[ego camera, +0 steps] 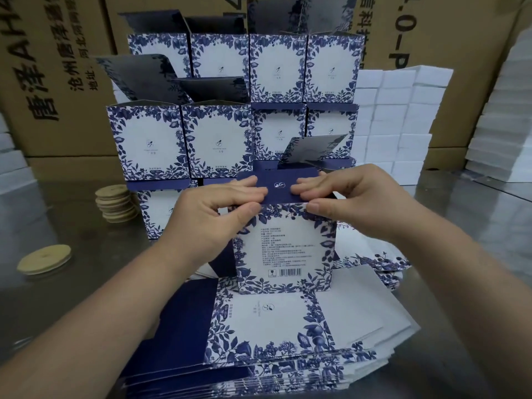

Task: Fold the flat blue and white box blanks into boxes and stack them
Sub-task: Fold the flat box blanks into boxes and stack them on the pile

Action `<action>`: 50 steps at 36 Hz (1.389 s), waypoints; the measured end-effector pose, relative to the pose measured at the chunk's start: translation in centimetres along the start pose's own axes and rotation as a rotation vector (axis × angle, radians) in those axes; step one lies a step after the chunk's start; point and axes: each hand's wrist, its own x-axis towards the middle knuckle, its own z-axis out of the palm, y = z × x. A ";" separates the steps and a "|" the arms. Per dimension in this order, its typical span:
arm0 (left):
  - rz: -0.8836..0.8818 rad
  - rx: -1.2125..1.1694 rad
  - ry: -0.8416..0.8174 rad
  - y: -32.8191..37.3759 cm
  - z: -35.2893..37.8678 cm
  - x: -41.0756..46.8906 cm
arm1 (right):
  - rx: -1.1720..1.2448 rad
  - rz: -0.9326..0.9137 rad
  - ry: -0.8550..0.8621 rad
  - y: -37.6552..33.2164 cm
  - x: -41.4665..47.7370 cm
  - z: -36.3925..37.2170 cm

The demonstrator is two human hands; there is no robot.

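Navy lid flap (277,186) of box (285,249) pinched by left hand (213,214) and right hand (354,203), fingers above, thumbs on front, probably seating tuck. Box stood on blanks (259,326), counter (72,283) near edge; stack (216,133) behind.

this is looking like a packing workshop or stockroom. big brown shipping cartons (60,90) with printed lettering are standing piled at the back. many identical blue and white folded boxes (149,142) are standing stacked in rows on a shiny metal table (72,283), and a thick pile of flat blanks (259,326) is lying at the near edge. white blocks (403,110) are rising in tall columns on the right, and round pale discs (115,201) are sitting stacked on the left. a left hand (213,214) and a right hand (354,203) are pinching the top of one more box (285,249), so the work is being done by hand.
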 end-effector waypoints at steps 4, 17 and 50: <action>0.021 0.014 0.007 -0.2 0.2 0.0 | 0.009 0.011 -0.008 0.2 0.0 -0.4; 0.098 -0.004 0.110 -0.3 0.2 0.1 | 0.402 0.045 0.339 0.2 0.8 0.4; -0.637 -0.288 0.386 -4.1 0.2 1.9 | 0.286 0.357 0.052 4.6 0.2 0.6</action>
